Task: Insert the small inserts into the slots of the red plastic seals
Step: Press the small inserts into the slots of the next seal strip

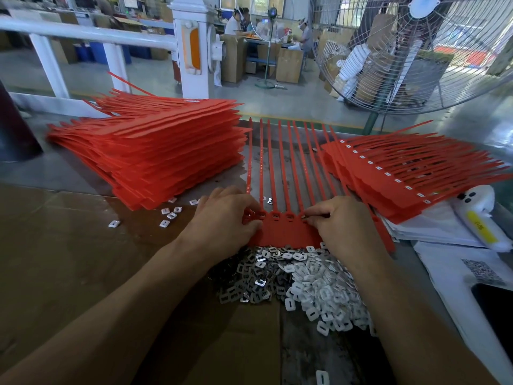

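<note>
Insert pile (299,279) at 6 o'clock, large. Seal sheet (283,232) centre; visible slots unfilled, judging most left. Left hand (224,218) fingers curled, pinching sheet's 9 o'clock edge. Right hand (341,220) pinches insert (303,217) at a slot.

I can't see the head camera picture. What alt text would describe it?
Two bare hands work on a sheet of red plastic seals on a workbench: the left hand grips its left end, while the right hand pinches a small insert at a slot. A pile of small inserts lies just in front, with tall stacks of red seals on either side.
</note>
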`<action>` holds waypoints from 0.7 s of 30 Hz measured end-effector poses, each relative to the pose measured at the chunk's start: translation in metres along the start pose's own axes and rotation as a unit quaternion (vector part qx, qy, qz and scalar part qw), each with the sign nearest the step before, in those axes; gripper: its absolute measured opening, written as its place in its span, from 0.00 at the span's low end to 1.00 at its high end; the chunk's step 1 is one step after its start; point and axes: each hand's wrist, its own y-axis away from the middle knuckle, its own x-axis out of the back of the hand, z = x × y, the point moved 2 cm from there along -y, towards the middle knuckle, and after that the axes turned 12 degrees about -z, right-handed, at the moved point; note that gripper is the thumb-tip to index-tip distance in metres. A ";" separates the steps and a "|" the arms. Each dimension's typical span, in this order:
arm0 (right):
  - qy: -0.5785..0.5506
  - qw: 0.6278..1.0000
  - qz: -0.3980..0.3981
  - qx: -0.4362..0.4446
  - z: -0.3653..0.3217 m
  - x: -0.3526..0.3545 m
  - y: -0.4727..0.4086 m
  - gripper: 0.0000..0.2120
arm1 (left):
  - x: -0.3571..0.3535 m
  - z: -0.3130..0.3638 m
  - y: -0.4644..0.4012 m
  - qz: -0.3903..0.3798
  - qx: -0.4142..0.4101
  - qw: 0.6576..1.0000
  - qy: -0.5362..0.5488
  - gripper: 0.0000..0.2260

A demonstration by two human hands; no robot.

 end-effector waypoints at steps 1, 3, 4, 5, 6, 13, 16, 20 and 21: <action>-0.001 1.000 -0.001 0.000 0.000 0.000 0.000 0.10 | 0.000 0.000 0.000 0.000 0.000 1.000 0.000 0.14; -0.002 1.000 -0.002 0.001 0.001 0.000 0.000 0.10 | 0.000 0.001 0.000 0.001 -0.001 1.000 -0.002 0.14; -0.001 1.000 0.000 0.003 0.001 0.000 0.000 0.10 | 0.000 0.001 0.000 0.001 -0.001 1.000 -0.001 0.14; -0.001 1.000 0.002 0.004 0.001 0.000 0.000 0.10 | 0.001 0.001 0.000 0.000 -0.001 1.000 -0.001 0.14; 0.000 1.000 0.005 0.006 0.001 0.000 0.000 0.10 | 0.001 0.001 0.000 -0.001 -0.001 1.000 -0.001 0.14; 0.011 0.998 0.025 0.054 -0.005 0.001 0.005 0.09 | 0.001 0.002 0.000 -0.006 0.004 1.000 0.000 0.14; 0.006 0.994 -0.008 0.105 -0.016 0.000 0.011 0.07 | 0.001 0.002 0.001 -0.004 0.004 1.000 0.000 0.14; -0.021 0.975 -0.146 0.163 -0.031 -0.007 0.021 0.05 | 0.002 0.002 0.001 -0.003 0.006 1.000 -0.002 0.14; -0.031 0.969 -0.175 0.171 -0.034 -0.009 0.023 0.05 | 0.002 0.002 0.001 -0.003 0.006 1.000 -0.003 0.13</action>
